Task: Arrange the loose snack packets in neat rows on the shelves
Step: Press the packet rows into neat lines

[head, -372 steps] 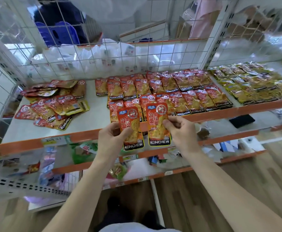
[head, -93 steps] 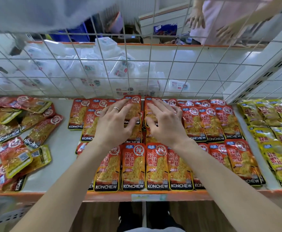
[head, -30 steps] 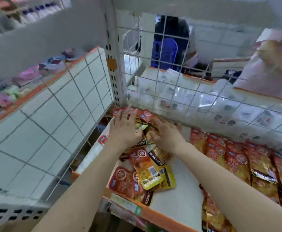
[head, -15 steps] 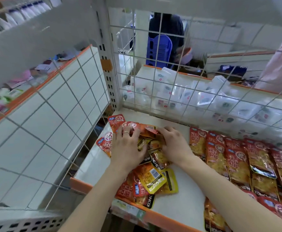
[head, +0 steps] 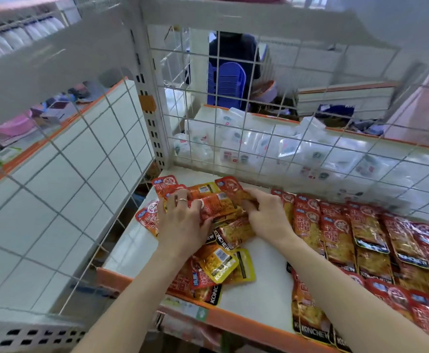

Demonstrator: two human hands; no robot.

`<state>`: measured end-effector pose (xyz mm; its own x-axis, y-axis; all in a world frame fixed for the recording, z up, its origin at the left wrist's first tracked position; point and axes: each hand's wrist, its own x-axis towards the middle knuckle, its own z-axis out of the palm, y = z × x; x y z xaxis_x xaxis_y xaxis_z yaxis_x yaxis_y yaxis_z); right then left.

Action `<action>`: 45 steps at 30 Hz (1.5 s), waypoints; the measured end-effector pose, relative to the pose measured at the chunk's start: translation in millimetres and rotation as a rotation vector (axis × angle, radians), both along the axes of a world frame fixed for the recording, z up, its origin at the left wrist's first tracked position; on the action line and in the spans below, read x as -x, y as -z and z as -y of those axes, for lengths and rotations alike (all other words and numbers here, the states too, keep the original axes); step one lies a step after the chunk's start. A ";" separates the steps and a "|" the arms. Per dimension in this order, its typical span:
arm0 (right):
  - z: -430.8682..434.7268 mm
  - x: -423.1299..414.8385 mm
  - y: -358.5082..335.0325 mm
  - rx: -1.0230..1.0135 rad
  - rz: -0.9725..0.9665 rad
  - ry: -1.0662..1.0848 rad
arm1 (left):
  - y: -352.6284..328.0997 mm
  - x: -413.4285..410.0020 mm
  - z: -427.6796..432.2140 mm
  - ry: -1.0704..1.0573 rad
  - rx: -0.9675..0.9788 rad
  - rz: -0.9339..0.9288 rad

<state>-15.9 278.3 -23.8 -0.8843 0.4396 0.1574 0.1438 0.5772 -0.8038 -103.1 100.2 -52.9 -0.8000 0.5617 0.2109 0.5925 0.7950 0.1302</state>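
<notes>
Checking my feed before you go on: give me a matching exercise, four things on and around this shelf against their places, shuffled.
Things
1. loose pile of packets
2. neat packet rows
3. white pouches
4. blue chair

Places
A. behind the wire mesh, on the far shelf
B. left end of the near shelf, under the left hand and right hand
C. farthest back, past the far shelf
D. right part of the near shelf, flat, side by side

Pairs: 1-B, 2-D, 3-A, 4-C
</notes>
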 end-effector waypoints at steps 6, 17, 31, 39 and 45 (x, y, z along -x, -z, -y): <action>-5.3 -12.7 -8.0 0.141 -0.018 -0.037 | -0.1 4.8 -0.9 0.230 0.029 -0.081; -21.8 -33.4 -18.2 0.282 -0.059 -0.003 | -2.5 23.7 2.4 0.369 -0.253 -0.016; -57.8 -96.7 -33.6 0.436 -0.103 0.029 | -86.3 -36.7 -21.9 0.220 -1.118 0.769; -92.1 -152.0 -45.8 0.613 -0.174 0.063 | -92.2 -83.9 -71.1 0.015 -1.183 1.228; -128.4 -206.0 -57.0 0.590 -0.196 0.122 | -94.8 -128.1 -115.1 0.026 -1.242 1.334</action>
